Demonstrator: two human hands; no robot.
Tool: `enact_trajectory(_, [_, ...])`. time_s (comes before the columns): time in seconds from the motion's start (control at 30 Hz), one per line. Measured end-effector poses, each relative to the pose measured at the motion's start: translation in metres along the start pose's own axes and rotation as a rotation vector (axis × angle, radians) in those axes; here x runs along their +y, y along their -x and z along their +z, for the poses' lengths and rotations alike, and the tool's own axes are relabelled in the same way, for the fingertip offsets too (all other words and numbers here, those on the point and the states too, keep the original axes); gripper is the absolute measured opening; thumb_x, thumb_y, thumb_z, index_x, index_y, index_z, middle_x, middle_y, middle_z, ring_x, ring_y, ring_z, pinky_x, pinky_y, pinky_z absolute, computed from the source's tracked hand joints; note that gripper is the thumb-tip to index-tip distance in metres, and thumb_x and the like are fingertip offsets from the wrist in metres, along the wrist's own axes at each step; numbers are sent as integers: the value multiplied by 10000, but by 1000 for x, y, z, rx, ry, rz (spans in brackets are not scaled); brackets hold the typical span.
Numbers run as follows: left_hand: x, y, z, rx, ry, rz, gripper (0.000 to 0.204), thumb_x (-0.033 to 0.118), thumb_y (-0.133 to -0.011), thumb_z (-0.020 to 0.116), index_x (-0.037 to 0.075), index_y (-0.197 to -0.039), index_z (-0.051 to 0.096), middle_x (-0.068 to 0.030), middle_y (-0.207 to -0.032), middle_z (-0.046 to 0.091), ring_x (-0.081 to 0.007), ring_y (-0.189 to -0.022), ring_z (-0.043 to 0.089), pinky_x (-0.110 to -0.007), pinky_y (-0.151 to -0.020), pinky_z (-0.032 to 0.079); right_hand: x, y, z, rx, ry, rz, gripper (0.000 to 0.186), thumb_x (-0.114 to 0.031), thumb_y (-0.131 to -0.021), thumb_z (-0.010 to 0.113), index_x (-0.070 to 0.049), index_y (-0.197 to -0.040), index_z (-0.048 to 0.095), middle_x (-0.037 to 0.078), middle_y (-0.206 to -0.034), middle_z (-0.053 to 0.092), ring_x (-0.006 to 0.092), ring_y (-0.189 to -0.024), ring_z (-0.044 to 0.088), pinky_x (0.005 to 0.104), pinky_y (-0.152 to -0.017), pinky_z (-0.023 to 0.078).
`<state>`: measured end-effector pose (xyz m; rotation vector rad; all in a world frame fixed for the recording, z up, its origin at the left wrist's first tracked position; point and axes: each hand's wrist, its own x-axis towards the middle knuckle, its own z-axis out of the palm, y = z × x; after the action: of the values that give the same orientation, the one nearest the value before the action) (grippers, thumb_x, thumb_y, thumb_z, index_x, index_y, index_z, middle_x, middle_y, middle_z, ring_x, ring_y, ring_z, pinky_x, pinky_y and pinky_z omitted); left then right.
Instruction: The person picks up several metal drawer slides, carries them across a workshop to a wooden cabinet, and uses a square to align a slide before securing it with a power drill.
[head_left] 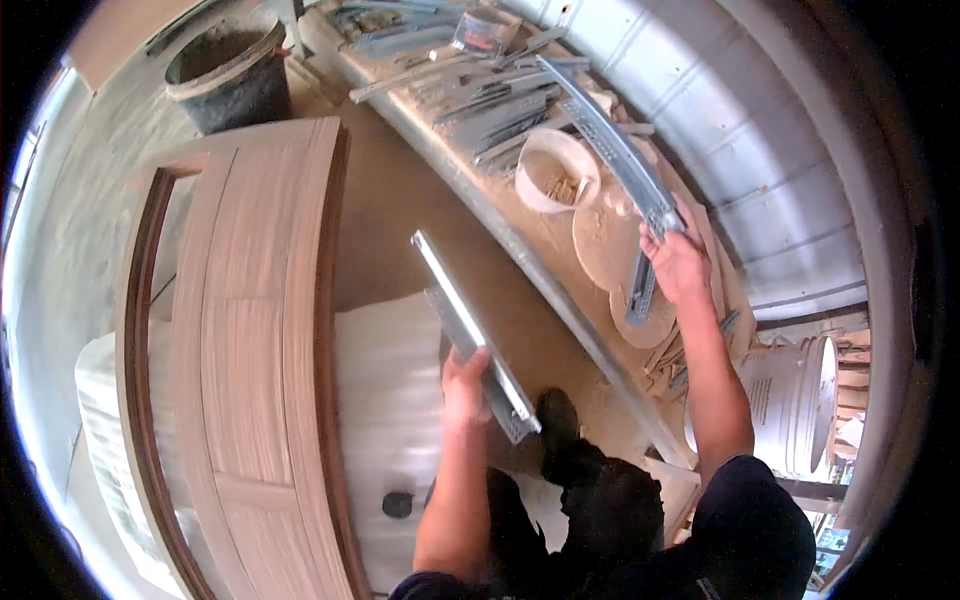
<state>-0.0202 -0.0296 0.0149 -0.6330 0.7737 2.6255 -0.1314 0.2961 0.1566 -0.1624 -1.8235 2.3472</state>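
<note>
My left hand (464, 385) grips a silver metal slide rail (450, 297) with a perforated side plate, held diagonally over the floor beside the wooden panel. My right hand (675, 258) grips a long grey-blue metal rail (610, 135) over the cluttered bench on the right. Another short perforated rail piece (641, 292) hangs below that hand; whether it is held or lying on the bench is unclear. A white bucket (557, 170) with small pieces inside stands just left of the right-hand rail.
A wooden door-like panel (250, 390) and narrow frame lie on white padding (385, 340) at left. A dark bucket (225, 90) stands behind. The dusty bench (420, 130) carries several strips, boards and rails. Large white round containers (765, 400) sit at lower right.
</note>
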Motion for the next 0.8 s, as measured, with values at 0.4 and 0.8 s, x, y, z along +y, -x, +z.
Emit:
enact_trajectory(0.4, [7,11,6,-161,273,168,397,50,-936,631,39,-1317,521,-125,-1231,627,-270,-1066,656,-439,-926,572,76,186,60,-248,-176,501,593,-56,-962,520,-55,-1537,378,130,-1342,611,252,-1120,651,392,-937,525])
enact_trajectory(0.8, [-7,-2,0,-94,143,274,312,-25,-928,581,55,-1230,590,-70,-1061,699,-180,-912,690,-353,-825,595,62,170,78,-833,765,447,870,-174,-849,745,34,-1552,278,192,-1312,624,260,-1121,631,365,-885,537])
